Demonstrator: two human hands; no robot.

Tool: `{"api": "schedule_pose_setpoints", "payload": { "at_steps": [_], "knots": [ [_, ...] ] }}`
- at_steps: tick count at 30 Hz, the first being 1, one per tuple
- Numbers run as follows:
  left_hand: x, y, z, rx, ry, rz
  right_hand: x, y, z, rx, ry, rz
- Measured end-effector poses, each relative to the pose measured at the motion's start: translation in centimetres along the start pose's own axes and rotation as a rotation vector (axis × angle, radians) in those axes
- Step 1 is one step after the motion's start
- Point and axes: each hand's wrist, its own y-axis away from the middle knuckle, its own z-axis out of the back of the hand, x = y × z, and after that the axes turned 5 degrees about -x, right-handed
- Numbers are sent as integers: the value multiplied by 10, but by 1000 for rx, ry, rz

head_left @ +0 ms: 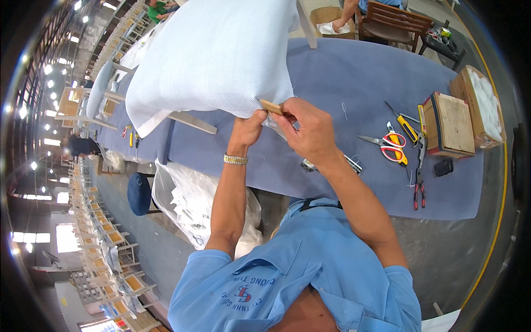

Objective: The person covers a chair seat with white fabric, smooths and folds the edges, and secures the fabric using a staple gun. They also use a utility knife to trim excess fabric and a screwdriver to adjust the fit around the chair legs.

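A chair seat with light blue woven fabric [215, 55] rises in front of me on the blue-covered table. My right hand [311, 130] pinches a small flat wooden stick [270, 105], its tip against the fabric at the seat's near corner. My left hand [249, 130] is closed on the fabric edge just beside it, thumb close to the stick. The fingers under the corner are partly hidden. A pale wooden chair leg [192, 122] sticks out below the fabric on the left.
To the right lie red-handled scissors [390, 148], a yellow cutter [407, 128], pliers [419, 193] and a wooden box [451, 124]. A stapler-like metal tool [352, 164] sits partly behind my right forearm. A plastic bag [193, 205] stands below the table edge; another person's arm [345, 15] shows beyond.
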Motion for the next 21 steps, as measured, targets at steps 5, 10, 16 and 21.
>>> {"api": "schedule_pose_setpoints", "payload": {
  "at_steps": [5,10,16,21],
  "knots": [
    [6,-2,8,11,-6,-25,6,-6,3,66,79,11],
    [4,0,6,16,-42,-7,10,-5,4,61,124,24],
    [4,1,3,-15,-20,-22,11,-5,3,76,146,28],
    [21,-6,17,-73,64,-33,1,-5,5,67,-17,-84]
  ]
}}
